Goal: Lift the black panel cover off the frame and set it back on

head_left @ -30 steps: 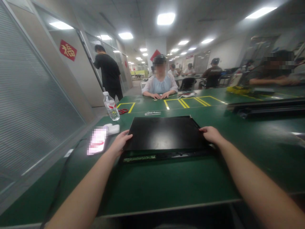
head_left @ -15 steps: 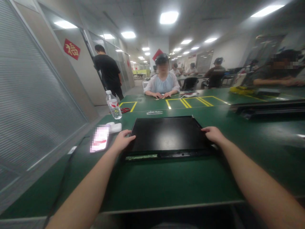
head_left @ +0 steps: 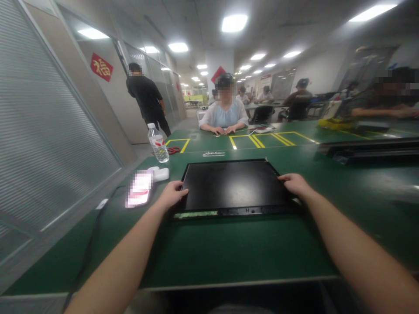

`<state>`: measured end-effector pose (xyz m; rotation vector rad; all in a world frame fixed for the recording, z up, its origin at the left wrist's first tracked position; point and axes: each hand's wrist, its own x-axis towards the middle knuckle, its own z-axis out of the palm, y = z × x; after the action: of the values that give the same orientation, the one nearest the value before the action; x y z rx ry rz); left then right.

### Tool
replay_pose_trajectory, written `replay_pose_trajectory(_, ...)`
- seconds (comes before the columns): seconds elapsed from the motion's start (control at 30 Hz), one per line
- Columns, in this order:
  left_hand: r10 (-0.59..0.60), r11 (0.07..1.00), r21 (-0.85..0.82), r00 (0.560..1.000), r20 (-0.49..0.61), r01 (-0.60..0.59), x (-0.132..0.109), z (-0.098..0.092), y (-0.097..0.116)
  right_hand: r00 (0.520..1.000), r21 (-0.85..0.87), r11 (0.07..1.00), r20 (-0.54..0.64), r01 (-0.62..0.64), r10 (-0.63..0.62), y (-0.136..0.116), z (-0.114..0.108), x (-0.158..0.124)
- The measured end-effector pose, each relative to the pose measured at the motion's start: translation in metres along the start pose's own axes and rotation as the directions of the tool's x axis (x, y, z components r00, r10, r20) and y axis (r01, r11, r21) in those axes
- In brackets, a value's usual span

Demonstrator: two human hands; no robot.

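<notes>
A flat black display panel [head_left: 234, 185] lies in a thin black frame on the green table in front of me. The frame's far rim [head_left: 225, 161] shows along the back edge. Along the near side runs a dark strip with a greenish circuit board [head_left: 196, 214] at its left part. My left hand [head_left: 173, 195] grips the panel's left edge, thumb on top. At the right edge, my right hand [head_left: 294, 184] pinches the panel, its lower fingers partly hidden. Whether the hands also grip the frame, I cannot tell.
To the left lie a lit phone [head_left: 140, 188], a white case [head_left: 161, 174], a water bottle [head_left: 159, 144] and red scissors [head_left: 173, 150]. Long black frame pieces [head_left: 369, 150] lie on the right. A person [head_left: 224, 113] sits across the green table [head_left: 235, 253].
The panel sits slightly differently in the frame, with more of the frame's far rim showing. Both hands remain at its side edges. The view has shifted a little.
</notes>
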<state>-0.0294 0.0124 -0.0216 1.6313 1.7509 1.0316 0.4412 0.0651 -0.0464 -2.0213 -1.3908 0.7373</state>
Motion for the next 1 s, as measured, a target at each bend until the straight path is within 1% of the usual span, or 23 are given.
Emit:
replay_pose_trajectory(0.13,0.005,1.000,0.018,1.000,-0.005,-0.005,0.0019,-0.0004,-0.0035,1.000,0.020,1.000,0.002,-0.023,0.023,-0.0001,-0.0011,-0.0007)
replay_pose_trajectory(0.3,0.064,0.996,0.068,0.998,-0.018,-0.063,0.0055,-0.0016,-0.0098,1.000,0.042,0.999,0.012,-0.020,0.020,0.0000,-0.0004,-0.0020)
replay_pose_trajectory(0.57,0.019,0.996,0.094,0.999,-0.046,-0.014,0.0025,-0.0008,-0.0062,0.999,-0.020,1.000,-0.031,0.017,-0.017,-0.0007,-0.0011,-0.0008)
replay_pose_trajectory(0.7,0.005,0.998,0.068,0.998,-0.068,0.000,0.0021,-0.0006,-0.0049,0.997,-0.073,0.996,-0.055,0.045,-0.049,-0.0023,-0.0018,-0.0016)
replay_pose_trajectory(0.83,0.004,0.996,0.086,0.997,-0.079,0.003,0.0030,-0.0008,-0.0051,0.996,-0.115,0.992,-0.059,0.054,-0.061,-0.0023,0.0001,-0.0014)
replay_pose_trajectory(0.93,0.017,0.993,0.114,0.999,-0.050,-0.011,0.0034,-0.0031,-0.0049,0.994,-0.141,0.988,-0.078,0.068,-0.080,0.0005,0.0026,0.0007)
replay_pose_trajectory(1.0,0.058,0.983,0.178,0.998,-0.019,-0.054,0.0025,-0.0072,-0.0030,0.991,-0.169,0.982,-0.089,0.085,-0.102,0.0022,0.0038,0.0016)
